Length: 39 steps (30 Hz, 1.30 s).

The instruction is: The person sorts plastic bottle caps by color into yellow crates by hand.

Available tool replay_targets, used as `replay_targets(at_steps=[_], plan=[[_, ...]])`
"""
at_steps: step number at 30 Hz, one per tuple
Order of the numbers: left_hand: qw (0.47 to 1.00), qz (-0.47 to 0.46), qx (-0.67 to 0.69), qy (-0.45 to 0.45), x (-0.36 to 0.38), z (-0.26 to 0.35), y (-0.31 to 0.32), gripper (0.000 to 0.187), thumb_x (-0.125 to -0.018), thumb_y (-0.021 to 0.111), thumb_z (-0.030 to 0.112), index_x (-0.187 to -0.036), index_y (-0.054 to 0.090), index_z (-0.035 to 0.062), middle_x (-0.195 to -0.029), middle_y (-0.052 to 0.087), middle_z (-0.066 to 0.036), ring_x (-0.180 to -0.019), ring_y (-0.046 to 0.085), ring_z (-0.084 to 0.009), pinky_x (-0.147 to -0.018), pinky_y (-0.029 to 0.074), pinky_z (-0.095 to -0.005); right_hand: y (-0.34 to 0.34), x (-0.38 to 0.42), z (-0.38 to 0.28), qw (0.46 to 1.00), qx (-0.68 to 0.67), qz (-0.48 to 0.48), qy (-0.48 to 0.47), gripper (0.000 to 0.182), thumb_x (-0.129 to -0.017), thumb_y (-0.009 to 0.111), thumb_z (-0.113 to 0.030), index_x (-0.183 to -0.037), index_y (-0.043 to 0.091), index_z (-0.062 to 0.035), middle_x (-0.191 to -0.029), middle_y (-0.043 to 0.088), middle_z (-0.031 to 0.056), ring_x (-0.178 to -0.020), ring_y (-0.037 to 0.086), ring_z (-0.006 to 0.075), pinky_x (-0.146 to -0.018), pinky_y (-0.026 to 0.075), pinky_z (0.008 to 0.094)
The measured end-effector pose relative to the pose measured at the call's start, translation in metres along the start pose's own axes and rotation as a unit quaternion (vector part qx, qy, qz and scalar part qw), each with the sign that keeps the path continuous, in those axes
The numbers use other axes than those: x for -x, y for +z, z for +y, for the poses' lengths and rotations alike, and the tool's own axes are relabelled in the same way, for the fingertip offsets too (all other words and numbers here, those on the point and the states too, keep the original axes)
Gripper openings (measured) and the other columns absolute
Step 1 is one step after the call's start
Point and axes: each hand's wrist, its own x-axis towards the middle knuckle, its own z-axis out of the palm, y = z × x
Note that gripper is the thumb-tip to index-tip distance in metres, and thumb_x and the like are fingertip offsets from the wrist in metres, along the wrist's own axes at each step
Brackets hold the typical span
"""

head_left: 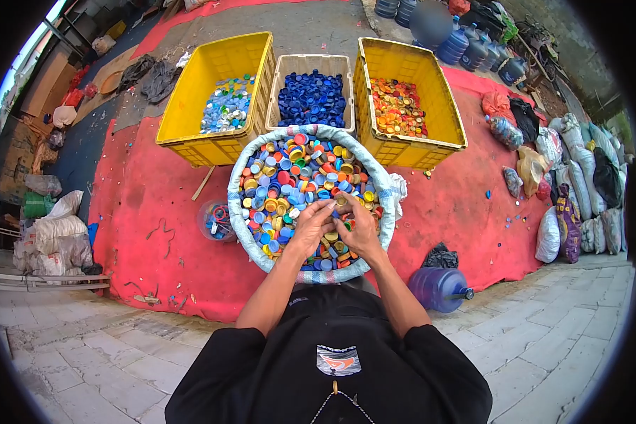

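Both my hands meet over a round tub of mixed bottle caps [290, 177], its rim wrapped in pale woven cloth [239, 205]. My left hand [312, 226] is closed, fingertips pressed together close to the other hand; what lies in them is hidden. Curled in a pinch, my right hand [359, 230] has a brownish bottle cap [341, 201] at its fingertips. Behind the tub stand three crates: a yellow one [184, 92] with white, light blue and green caps, a white one [313, 59] with dark blue caps, and another yellow one [442, 92] with orange, red and yellow caps.
Red matting [155, 233] covers the ground, with scattered caps on it. A big water bottle [438, 288] lies at the right, and a small clear container [215, 219] stands left of the tub. Stuffed sacks [579, 184] line the right side; more bags [53, 240] sit left.
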Motion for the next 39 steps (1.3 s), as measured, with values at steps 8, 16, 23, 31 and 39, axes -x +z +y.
replay_targets(at_steps=[8, 16, 23, 31, 39], plan=[[0.995, -0.030, -0.071, -0.057, 0.012, 0.024, -0.004, 0.034, -0.090, 0.067, 0.020, -0.117, 0.057, 0.0025, -0.102, 0.062, -0.006, -0.088, 0.062, -0.0125, -0.077, 0.056, -0.0299, -0.005, -0.011, -0.015, 0.995, 0.006, -0.095, 0.010, 0.072, -0.072, 0.075, -0.009, -0.135, 0.044, 0.0013, -0.119, 0.061, 0.0178, -0.098, 0.062, 0.0300, -0.086, 0.050, 0.0386], [0.970, 0.153, -0.151, 0.110, 0.011, 0.019, -0.058, 0.040, -0.086, 0.068, 0.015, -0.120, 0.054, -0.0017, -0.112, 0.063, -0.014, -0.104, 0.060, -0.0193, -0.091, 0.048, -0.0317, -0.001, 0.005, 0.003, 0.935, -0.285, 0.075, 0.196, 0.063, -0.080, 0.073, -0.018, -0.133, 0.045, 0.0011, -0.113, 0.063, 0.0144, -0.100, 0.062, 0.0210, -0.086, 0.049, 0.0339], [0.858, 0.148, -0.478, 0.117, 0.052, 0.008, -0.081, 0.054, -0.075, 0.076, 0.015, -0.123, 0.054, 0.0008, -0.097, 0.068, -0.005, -0.080, 0.054, -0.0132, -0.073, 0.048, -0.0325, -0.012, 0.050, 0.022, 0.751, -0.565, 0.138, 0.312, 0.032, -0.084, 0.054, -0.019, -0.112, 0.054, -0.0039, -0.099, 0.059, 0.0083, -0.093, 0.058, 0.0203, -0.078, 0.049, 0.0366], [0.703, 0.070, -0.683, 0.186, 0.070, -0.018, -0.072, 0.072, -0.067, 0.082, 0.020, -0.126, 0.048, -0.0006, -0.102, 0.068, -0.014, -0.095, 0.058, -0.0342, -0.086, 0.044, -0.0446, -0.015, 0.067, 0.024, 0.718, -0.601, 0.122, 0.330, 0.032, -0.081, 0.056, -0.021, -0.109, 0.055, -0.0064, -0.094, 0.060, 0.0061, -0.087, 0.058, 0.0191, -0.075, 0.048, 0.0358], [0.711, 0.092, -0.685, 0.130, 0.069, -0.023, -0.069, 0.068, -0.068, 0.082, 0.021, -0.123, 0.050, -0.0028, -0.100, 0.068, -0.018, -0.093, 0.059, -0.0363, -0.084, 0.044, -0.0465, -0.007, 0.061, 0.016, 0.737, -0.574, 0.086, 0.346, 0.028, -0.083, 0.057, -0.018, -0.109, 0.055, -0.0069, -0.090, 0.059, 0.0043, -0.083, 0.058, 0.0169, -0.072, 0.049, 0.0338]])
